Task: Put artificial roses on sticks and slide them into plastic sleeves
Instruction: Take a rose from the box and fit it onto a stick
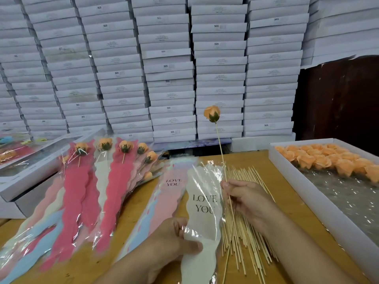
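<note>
Now my right hand (244,198) pinches the stick (222,158), its orange rose (212,113) raised upright above the surface (285,181), while my left hand (176,240) grips the white sleeve (203,212) low so its mouth faces the stick's tail for sliding in.

The table (287,181) is showing a smooth, matt wood-look top, and the loose sticks (244,228) lying on it are looking like pale bare wood, thin and unvarnished. The sleeve (202,214) is shining as glossy clear plastic over a matt cream paper-like insert, while the rose (212,113) is looking soft and matt, like foam or cloth, in orange. The tray (303,193) is appearing as matt white cardboard lined with crinkled, glinting plastic film, and the stacked boxes (170,68) are looking like matt white card.
</note>
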